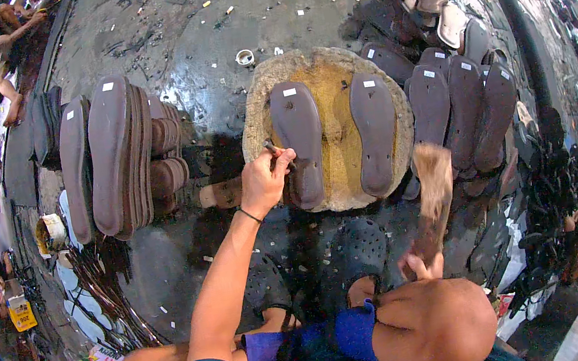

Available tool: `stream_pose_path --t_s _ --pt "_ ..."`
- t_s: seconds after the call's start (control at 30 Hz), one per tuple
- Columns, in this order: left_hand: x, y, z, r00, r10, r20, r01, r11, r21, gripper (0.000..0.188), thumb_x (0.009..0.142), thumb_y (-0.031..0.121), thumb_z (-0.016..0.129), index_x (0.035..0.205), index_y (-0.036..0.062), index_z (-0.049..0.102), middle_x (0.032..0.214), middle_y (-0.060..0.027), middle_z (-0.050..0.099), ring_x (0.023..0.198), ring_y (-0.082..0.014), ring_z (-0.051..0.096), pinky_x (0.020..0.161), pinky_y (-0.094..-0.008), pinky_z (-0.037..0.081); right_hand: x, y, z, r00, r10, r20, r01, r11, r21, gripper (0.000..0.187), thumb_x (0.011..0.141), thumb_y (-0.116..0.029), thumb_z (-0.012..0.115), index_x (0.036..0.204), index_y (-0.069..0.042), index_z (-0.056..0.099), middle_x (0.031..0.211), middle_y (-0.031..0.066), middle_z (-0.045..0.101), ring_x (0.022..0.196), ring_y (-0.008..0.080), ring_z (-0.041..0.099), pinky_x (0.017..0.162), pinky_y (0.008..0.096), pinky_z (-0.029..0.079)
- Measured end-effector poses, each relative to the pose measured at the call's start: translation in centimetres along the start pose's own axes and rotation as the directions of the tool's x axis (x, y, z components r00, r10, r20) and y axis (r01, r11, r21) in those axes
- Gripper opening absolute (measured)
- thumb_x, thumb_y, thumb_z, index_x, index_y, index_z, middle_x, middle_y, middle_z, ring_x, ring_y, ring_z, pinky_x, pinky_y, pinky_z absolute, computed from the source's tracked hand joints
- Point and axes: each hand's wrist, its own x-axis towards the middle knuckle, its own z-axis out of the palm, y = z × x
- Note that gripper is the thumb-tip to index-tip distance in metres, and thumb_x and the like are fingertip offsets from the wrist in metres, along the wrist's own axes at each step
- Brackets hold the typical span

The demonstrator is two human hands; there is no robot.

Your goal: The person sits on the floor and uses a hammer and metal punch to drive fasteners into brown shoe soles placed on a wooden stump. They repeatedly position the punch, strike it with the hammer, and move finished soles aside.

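Two brown shoe soles, a left one [298,127] and a right one [376,134], lie flat and side by side on a round wooden block [338,136] with a worn yellow middle. Each carries a small white label near its top. My left hand [265,182] pinches a short dark rod-like tool [270,148] at the left sole's outer edge; its lower end is hidden by my fingers. A wooden mallet [434,185] is gripped by its handle in my right hand [422,266]. Its head is raised beside the block's lower right, off the soles.
Stacked brown soles [115,154] stand left of the block, and more labelled soles [466,109] with dark holes lie to its right. A small round white container [244,58] sits beyond the block. Scraps litter the floor. Another person [5,55] is at the far left.
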Motion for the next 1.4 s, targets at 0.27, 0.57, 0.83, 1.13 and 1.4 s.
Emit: stream_pose_path --t_s 0.27,0.57,0.83,1.13,1.4 --pt "0.6 3.7 -1.9 0.956 -0.235 -0.177 0.032 0.680 -0.732 0.029 0.105 0.026 0.051 0.114 0.0014 0.062 0.102 -0.0140 0.071 0.084 -0.0190 0.069 0.078 -0.0348 0.058 5.6 -8.2 5.6 0.698 -0.694 0.178 0.536 0.341 -0.772 0.083 0.076 -0.016 0.078 0.146 0.002 0.036 0.149 0.0292 0.034 0.139 0.0469 0.031 0.114 0.0521 0.026" --pt "-3.1 10.8 -13.6 0.801 0.348 -0.487 -0.125 0.893 0.432 0.022 0.088 0.002 0.058 0.107 -0.0029 0.050 0.103 -0.0138 0.058 0.087 -0.0232 0.060 0.082 -0.0353 0.051 13.3 -11.0 11.5 0.695 -0.668 0.264 0.476 0.152 -0.866 0.095 0.067 -0.040 0.083 0.149 -0.018 0.038 0.160 0.0200 0.021 0.141 0.0456 0.026 0.111 0.0625 0.023" --pt "-4.7 8.2 -24.4 0.865 0.070 -0.496 0.383 0.546 0.745 0.067 0.069 0.032 0.087 0.106 0.0004 0.043 0.101 -0.0229 0.059 0.098 -0.0459 0.059 0.085 -0.0502 0.047 13.5 -12.6 12.7 0.799 -0.543 0.257 0.451 0.261 -0.853 0.105 0.063 -0.031 0.085 0.153 -0.025 0.032 0.146 0.0299 0.032 0.127 0.0459 0.041 0.101 0.0575 0.034" --pt "-3.2 7.4 -24.4 0.909 0.063 -0.412 0.287 0.624 0.727 0.075 0.066 0.031 0.089 0.115 0.0010 0.042 0.107 -0.0257 0.060 0.102 -0.0462 0.060 0.088 -0.0495 0.046 9.2 -11.2 20.2 0.682 -0.560 0.470 0.680 0.251 -0.689 0.104 0.073 -0.032 0.082 0.158 -0.023 0.022 0.154 0.0347 0.023 0.123 0.0497 0.048 0.097 0.0568 0.047" --pt "-4.2 6.8 -24.4 0.833 0.197 -0.517 0.332 0.569 0.752 0.065 0.068 0.029 0.085 0.107 0.0027 0.040 0.098 -0.0247 0.059 0.094 -0.0468 0.058 0.083 -0.0511 0.044 9.8 -15.3 9.5 0.604 -0.772 0.199 0.699 0.393 -0.598 0.094 0.063 -0.029 0.084 0.146 -0.010 0.045 0.145 0.0306 0.042 0.120 0.0460 0.054 0.101 0.0483 0.048"
